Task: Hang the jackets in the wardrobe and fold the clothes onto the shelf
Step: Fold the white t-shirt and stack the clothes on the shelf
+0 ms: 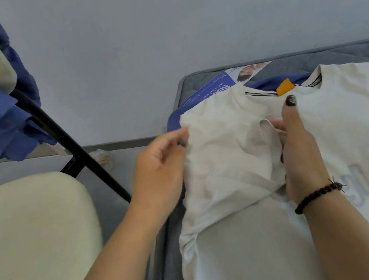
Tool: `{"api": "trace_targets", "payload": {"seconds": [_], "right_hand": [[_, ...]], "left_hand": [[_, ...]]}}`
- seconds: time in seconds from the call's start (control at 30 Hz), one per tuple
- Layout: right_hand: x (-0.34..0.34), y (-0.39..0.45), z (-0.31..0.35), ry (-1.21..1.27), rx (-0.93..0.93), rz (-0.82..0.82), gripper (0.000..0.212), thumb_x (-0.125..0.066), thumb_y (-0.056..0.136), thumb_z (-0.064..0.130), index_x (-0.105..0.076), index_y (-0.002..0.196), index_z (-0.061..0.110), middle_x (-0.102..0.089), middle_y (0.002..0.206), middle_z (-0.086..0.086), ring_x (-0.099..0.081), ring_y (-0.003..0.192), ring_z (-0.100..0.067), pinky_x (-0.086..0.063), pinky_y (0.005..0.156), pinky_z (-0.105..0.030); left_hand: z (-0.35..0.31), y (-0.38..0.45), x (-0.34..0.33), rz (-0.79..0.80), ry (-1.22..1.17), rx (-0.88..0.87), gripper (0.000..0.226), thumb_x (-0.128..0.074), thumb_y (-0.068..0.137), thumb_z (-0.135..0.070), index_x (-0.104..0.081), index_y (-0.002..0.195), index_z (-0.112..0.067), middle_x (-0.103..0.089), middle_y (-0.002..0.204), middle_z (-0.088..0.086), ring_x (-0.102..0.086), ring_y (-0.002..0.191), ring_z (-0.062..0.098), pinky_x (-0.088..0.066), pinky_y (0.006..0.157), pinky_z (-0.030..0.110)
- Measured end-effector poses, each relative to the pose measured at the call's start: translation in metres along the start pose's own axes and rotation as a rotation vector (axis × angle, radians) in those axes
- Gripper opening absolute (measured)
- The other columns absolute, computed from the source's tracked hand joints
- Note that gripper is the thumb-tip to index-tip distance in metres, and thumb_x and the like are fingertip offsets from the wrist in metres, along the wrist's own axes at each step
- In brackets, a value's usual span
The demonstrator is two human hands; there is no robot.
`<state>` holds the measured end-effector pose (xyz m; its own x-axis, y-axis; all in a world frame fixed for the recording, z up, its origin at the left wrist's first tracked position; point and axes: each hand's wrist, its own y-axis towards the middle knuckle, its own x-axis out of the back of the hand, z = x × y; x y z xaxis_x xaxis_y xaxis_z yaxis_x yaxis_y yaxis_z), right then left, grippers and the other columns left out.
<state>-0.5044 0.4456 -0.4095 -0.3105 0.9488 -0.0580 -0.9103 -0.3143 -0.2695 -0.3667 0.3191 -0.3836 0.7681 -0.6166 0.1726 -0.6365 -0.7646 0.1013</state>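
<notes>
Open floor [121, 175] is seen just left of the left hand [159, 168], bounded farther left by the black chair leg [69, 144] and cream seat [31, 238]. Right of the right hand [301, 157], flat shirt [347, 124] is left uncovered.

plain pale wall [161, 33], cream-cushioned black-framed chair [24, 240] beside a grey quilted mattress [312, 62].

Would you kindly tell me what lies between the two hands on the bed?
In the head view, the folded-in sleeve of the cream cotton T-shirt fills the stretch between the left hand and the right hand.
</notes>
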Motion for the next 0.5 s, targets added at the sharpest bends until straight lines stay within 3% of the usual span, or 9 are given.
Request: {"api": "trace_targets", "payload": {"seconds": [0.03,0.1,0.17,0.2,0.27,0.3,0.4,0.5], "right_hand": [[0.001,0.001,0.000,-0.084,0.021,-0.016,0.062,-0.049,0.065,0.081,-0.063,0.089,0.026,-0.068,0.096,0.009,-0.063,0.088,-0.018,-0.049,0.080,-0.035],[0.004,0.002,-0.002,-0.270,0.104,-0.037,0.050,-0.065,0.075,0.060,-0.054,0.110,0.027,-0.060,0.092,0.014,-0.058,0.087,-0.010,-0.044,0.074,-0.026],[0.006,-0.001,-0.003,-0.409,0.183,-0.045,0.064,-0.074,0.076,0.045,-0.043,0.128,0.026,-0.056,0.092,0.014,-0.055,0.094,-0.011,-0.040,0.078,-0.024],[0.007,0.000,-0.004,-0.464,0.206,-0.051,0.065,-0.075,0.075,0.044,-0.041,0.128,0.026,-0.055,0.092,0.013,-0.052,0.095,-0.011,-0.037,0.078,-0.024],[0.010,-0.001,-0.004,-0.561,0.243,-0.042,0.047,-0.074,0.077,0.043,-0.050,0.112,0.022,-0.057,0.090,0.006,-0.049,0.087,-0.011,-0.034,0.072,-0.023],[0.012,0.001,-0.004,-0.594,0.247,-0.047,0.038,-0.071,0.079,0.041,-0.058,0.100,0.012,-0.060,0.086,-0.001,-0.049,0.079,-0.014,-0.035,0.066,-0.025],[0.022,0.010,-0.007,-0.544,0.261,-0.070,0.048,-0.065,0.085,0.034,-0.055,0.073,-0.011,-0.052,0.063,-0.020,-0.040,0.057,-0.021,-0.032,0.054,-0.028],[0.023,0.014,-0.007,-0.394,0.271,-0.118,0.051,-0.064,0.087,0.034,-0.036,0.054,0.006,-0.031,0.052,-0.005,-0.028,0.054,-0.019,-0.024,0.055,-0.028]], "left_hand": [[0.007,-0.007,-0.003,0.016,0.114,-0.025,0.028,-0.056,0.090,-0.007,-0.071,0.101,-0.028,-0.072,0.095,-0.015,-0.066,0.091,-0.001,-0.051,0.082,0.018],[0.017,-0.027,-0.006,0.075,0.355,-0.097,0.019,-0.067,0.084,-0.032,-0.069,0.102,-0.035,-0.068,0.089,-0.020,-0.060,0.078,-0.007,-0.045,0.071,0.011],[0.024,-0.044,-0.010,0.093,0.589,-0.211,0.040,-0.065,0.073,-0.053,-0.065,0.110,-0.037,-0.060,0.094,-0.026,-0.055,0.086,-0.005,-0.043,0.077,0.015],[0.026,-0.050,-0.011,0.083,0.638,-0.286,0.045,-0.064,0.072,-0.052,-0.063,0.113,-0.036,-0.056,0.095,-0.029,-0.053,0.089,-0.003,-0.045,0.081,0.019],[0.032,-0.057,-0.012,0.091,0.637,-0.445,0.040,-0.061,0.078,-0.035,-0.058,0.117,-0.035,-0.055,0.094,-0.030,-0.053,0.090,-0.003,-0.048,0.080,0.028],[0.035,-0.060,-0.012,0.116,0.630,-0.525,0.039,-0.057,0.081,-0.023,-0.057,0.119,-0.033,-0.058,0.096,-0.027,-0.053,0.091,-0.004,-0.046,0.080,0.029],[0.046,-0.073,-0.010,0.233,0.609,-0.732,0.050,-0.043,0.082,0.001,-0.057,0.125,-0.021,-0.064,0.111,-0.020,-0.056,0.103,-0.005,-0.043,0.092,0.034],[0.055,-0.082,-0.008,0.251,0.591,-0.802,0.045,-0.044,0.086,-0.002,-0.057,0.126,-0.018,-0.064,0.120,-0.008,-0.057,0.115,0.003,-0.045,0.096,0.043]]}}
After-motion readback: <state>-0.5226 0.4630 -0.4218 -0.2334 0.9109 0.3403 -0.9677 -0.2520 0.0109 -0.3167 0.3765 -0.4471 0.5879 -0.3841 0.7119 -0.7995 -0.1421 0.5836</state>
